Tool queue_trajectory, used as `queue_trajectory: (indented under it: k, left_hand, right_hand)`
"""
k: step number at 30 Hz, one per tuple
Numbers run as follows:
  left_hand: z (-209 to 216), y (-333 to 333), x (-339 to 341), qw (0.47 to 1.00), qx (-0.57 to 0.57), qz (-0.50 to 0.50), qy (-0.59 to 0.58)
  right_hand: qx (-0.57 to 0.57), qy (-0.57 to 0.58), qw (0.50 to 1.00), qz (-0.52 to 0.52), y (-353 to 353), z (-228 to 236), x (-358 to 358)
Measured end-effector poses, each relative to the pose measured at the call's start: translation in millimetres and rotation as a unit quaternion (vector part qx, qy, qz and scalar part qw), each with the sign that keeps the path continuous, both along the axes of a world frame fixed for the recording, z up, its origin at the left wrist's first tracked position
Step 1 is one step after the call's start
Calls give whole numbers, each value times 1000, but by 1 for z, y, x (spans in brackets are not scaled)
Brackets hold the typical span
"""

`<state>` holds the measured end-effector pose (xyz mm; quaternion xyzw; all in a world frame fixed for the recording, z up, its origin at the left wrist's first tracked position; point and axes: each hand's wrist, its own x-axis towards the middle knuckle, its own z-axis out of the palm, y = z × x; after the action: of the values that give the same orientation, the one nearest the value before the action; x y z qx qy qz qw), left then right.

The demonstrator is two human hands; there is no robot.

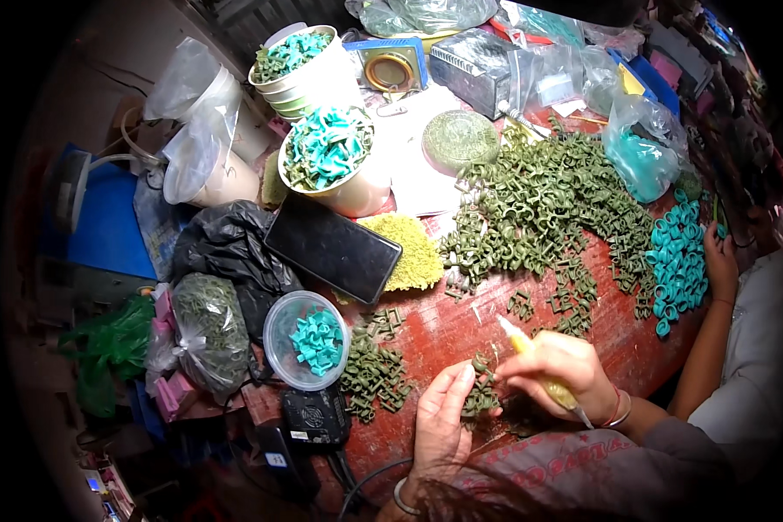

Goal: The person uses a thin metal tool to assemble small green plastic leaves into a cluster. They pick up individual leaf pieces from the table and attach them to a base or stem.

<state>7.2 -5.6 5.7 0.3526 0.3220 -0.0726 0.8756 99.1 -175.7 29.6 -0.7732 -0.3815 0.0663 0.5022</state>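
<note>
My left hand (444, 413) is closed, thumb against fingers, on small dark green pieces (478, 398); how many it grips I cannot tell. Close beside it, my right hand (570, 370) holds a yellow-handled tool (554, 390) like a pen, with thin points at both ends. One point slants up and away over the table, the other down past my wrist. Left of my hands lies a small heap of dark green open-shaped pieces (376, 376). A round clear tub (277, 335) holding turquoise pieces (317, 341) stands beyond that heap.
A large pile of dark green ring-like pieces (552, 196) covers the red table (444, 326). Turquoise rings (677, 261) lie near another person's hand (720, 261). A black phone (332, 248) leans by a yellow sponge-like pad (406, 252). Filled white buckets (357, 187) stand behind.
</note>
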Motion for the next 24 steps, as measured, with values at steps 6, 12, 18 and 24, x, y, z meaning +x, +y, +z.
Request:
queue_trajectory:
  k: [6,12,18,24]
  left_hand:
    - [-1,-2,0,999,-36,33,-23]
    - [4,-1,2,999,2,-28,-19]
    - [2,-1,2,1000,20,-17,-16]
    - [2,0,0,999,-8,-36,-24]
  right_hand:
    - [-27,-20,998,60,3,9,-1]
    - [-1,45,999,-15,2,1,-1]
    - [19,113,993,-4,1,-5,0]
    - [-21,36,999,33,3,3,1]
